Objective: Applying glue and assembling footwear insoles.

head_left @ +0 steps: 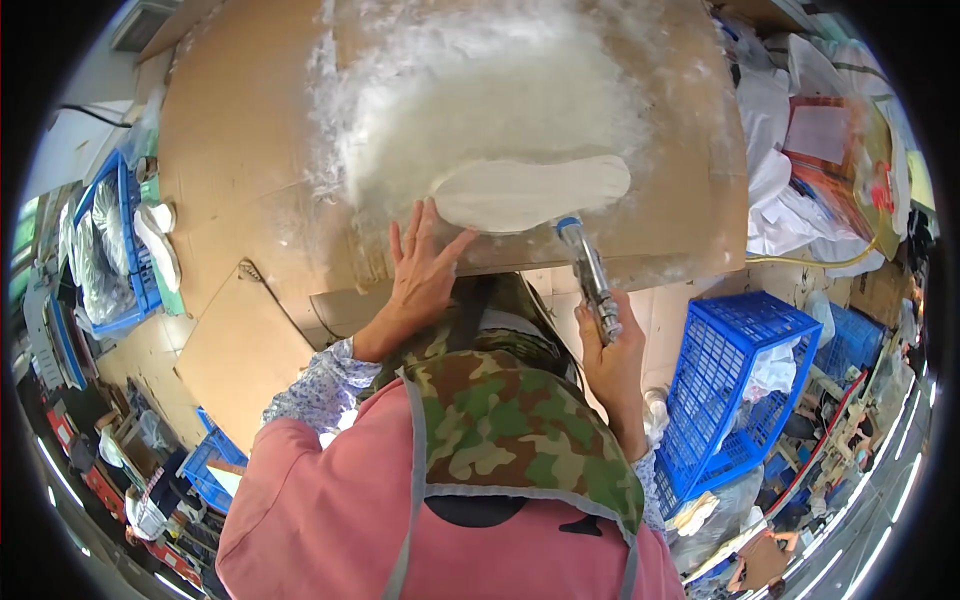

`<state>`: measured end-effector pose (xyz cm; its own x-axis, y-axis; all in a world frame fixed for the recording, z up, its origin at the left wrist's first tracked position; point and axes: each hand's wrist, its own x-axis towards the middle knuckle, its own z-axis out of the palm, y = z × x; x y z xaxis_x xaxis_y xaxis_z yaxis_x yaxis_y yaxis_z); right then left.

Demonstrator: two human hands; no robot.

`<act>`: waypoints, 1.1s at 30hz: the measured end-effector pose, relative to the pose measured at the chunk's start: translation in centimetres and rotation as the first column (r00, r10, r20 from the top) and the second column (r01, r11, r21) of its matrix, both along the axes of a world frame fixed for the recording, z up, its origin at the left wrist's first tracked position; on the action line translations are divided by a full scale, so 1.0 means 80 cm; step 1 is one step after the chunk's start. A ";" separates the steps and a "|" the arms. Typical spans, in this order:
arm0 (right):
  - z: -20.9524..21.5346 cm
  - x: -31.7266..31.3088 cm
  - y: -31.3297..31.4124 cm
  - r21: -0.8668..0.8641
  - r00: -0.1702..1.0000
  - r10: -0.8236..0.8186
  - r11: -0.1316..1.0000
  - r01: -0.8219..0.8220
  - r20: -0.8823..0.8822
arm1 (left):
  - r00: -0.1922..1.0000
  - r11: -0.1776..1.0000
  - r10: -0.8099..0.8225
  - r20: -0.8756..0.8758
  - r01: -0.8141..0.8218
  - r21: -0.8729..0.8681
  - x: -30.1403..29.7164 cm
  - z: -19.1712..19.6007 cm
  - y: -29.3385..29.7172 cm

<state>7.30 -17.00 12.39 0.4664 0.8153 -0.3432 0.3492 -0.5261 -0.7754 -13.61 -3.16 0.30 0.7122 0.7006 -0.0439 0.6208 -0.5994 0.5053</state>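
Observation:
A white, sole-shaped piece like an insole point(535, 192) lies flat across the near part of a cardboard sheet point(690, 190). My left hand point(422, 272) rests at its left end with fingers spread, the fingertips at or right beside its edge. In my right hand point(615, 352) is a silver spray gun point(590, 270) with a blue tip. Its tip points up and away from me, close to the near edge of the insole. My fingers partly hide the rear of the gun. Whitish, fuzzy residue point(490, 100) coats the cardboard beyond the insole.
A blue plastic crate point(735, 370) stands low at the right, with white material inside. White bags point(770, 190) lie beside the cardboard's right edge. At the left is another blue crate point(130, 235), with white soles point(157, 245) next to it.

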 end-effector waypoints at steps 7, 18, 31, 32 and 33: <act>-0.002 0.047 -0.015 0.073 0.985 -0.128 0.990 0.119 0.119 | 0.991 0.997 0.080 0.106 -0.081 0.007 0.006 0.003 0.001; -0.012 0.110 -0.036 0.124 0.975 -0.192 0.976 0.178 0.109 | 0.876 0.903 0.427 0.225 -0.398 -0.164 0.031 -0.005 0.021; -0.133 0.425 0.092 0.011 0.941 -0.258 0.964 0.267 -0.221 | 0.690 0.690 0.681 0.244 -0.494 -0.530 0.040 0.005 0.046; -0.138 0.429 0.107 0.043 0.935 -0.258 0.960 0.276 -0.244 | 0.636 0.606 0.728 0.256 -0.424 -0.673 0.035 0.010 0.046; -0.142 0.435 0.116 0.070 0.928 -0.263 0.954 0.291 -0.265 | 0.608 0.590 0.753 0.252 -0.454 -0.668 0.038 0.021 0.039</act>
<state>42.09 -7.70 1.04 0.5895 0.7039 -0.3963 -0.0112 -0.4835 -0.8753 -10.60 -0.01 1.97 0.1440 0.9366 -0.3195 0.3205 0.2613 0.9105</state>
